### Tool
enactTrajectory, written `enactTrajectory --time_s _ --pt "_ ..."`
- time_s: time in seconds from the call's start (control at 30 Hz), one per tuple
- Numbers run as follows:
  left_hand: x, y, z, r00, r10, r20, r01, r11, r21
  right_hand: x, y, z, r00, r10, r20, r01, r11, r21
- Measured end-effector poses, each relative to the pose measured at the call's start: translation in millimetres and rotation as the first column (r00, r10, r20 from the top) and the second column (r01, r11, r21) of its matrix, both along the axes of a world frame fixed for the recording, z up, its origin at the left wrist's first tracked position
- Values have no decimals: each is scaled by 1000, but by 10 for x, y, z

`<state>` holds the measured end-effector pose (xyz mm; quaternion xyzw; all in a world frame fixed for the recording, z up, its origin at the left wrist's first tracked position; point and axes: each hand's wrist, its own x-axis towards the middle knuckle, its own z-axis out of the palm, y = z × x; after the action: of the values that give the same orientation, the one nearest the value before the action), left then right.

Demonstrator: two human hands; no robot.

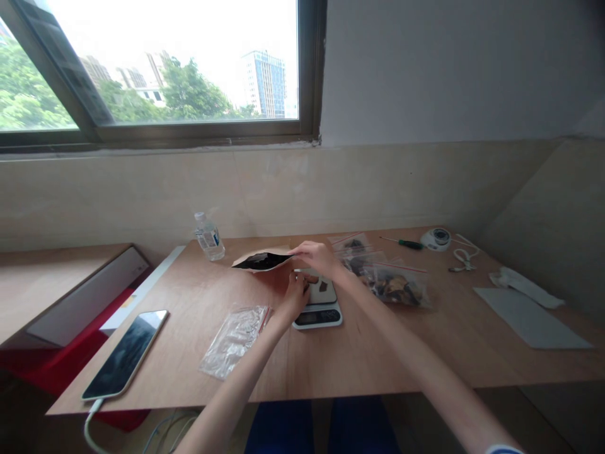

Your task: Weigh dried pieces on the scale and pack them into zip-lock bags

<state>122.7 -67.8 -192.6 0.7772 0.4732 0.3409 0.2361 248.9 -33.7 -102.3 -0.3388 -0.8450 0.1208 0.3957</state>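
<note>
My right hand [317, 256] pinches the right edge of a paper bag [271, 265], which gapes and shows a dark inside. Just below it, my left hand [296, 293] is over the left side of a white kitchen scale [317, 319], fingers curled together. A small brown piece [311, 279] lies by those fingertips; whether they grip it is too small to tell. Another dark brown piece [323, 286] rests on the scale's plate. A clear zip bag [234, 340], looking flat, lies left of the scale near my left forearm.
Zip bags of dark dried pieces [397, 287] lie right of the scale. A water bottle [209, 238] stands at the back left, a phone [126, 354] on a cable at front left. Farther right are a screwdriver [410, 244], a dome camera [435, 239] and a white sheet [529, 318].
</note>
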Motion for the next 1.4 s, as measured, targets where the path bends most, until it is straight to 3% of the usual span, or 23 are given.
enactTrajectory --time_s 0.17,0.27,0.33,0.43,0.5,0.57,0.73,0.87,0.93,1.0,1.17,1.27,1.33,1.4 --pt "-57 -195 129 997 -26 68 19 995 98 31 43 32 1000 24 8 -24 999 24" --pt "-198 -360 294 990 95 109 -121 957 265 57 32 45 1000 14 -5 -14 1000 13" --pt "-335 -449 416 974 192 120 -225 874 430 62 26 42 1000 9 -18 -9 1000 11" --pt "-568 -485 609 916 376 141 -377 687 621 51 23 35 1000 22 -11 -22 1000 20" --pt "-726 -445 738 841 521 146 -483 600 638 44 19 38 999 42 8 -42 999 32" --pt "-876 -381 858 789 602 126 -536 573 620 42 8 49 998 57 11 -57 997 44" --pt "-1143 -247 1099 792 608 -52 -480 674 561 32 -61 95 997 76 -19 -75 996 45" --pt "-1228 -179 1269 875 452 -172 -397 875 277 5 -114 77 999 44 -28 -43 998 54" --pt "-1239 -158 1332 910 335 -244 -295 938 184 3 -124 43 999 26 -35 -23 997 70" --pt "-1233 -154 1365 885 291 -362 -242 954 177 8 -142 16 999 17 -30 -15 997 79" --pt "-1159 -206 1364 706 419 -571 -326 908 262 -83 -416 103 999 -52 -15 54 980 192" --pt "-1091 -260 1374 702 422 -574 -302 906 297 -260 -697 214 993 -17 114 -11 971 239" --pt "-1047 -300 1381 712 418 -564 -295 907 299 -401 -828 244 961 -1 276 -53 980 189" --pt "-1006 -347 1370 707 426 -564 -306 904 299 -535 -867 216 912 -54 407 19 996 89"
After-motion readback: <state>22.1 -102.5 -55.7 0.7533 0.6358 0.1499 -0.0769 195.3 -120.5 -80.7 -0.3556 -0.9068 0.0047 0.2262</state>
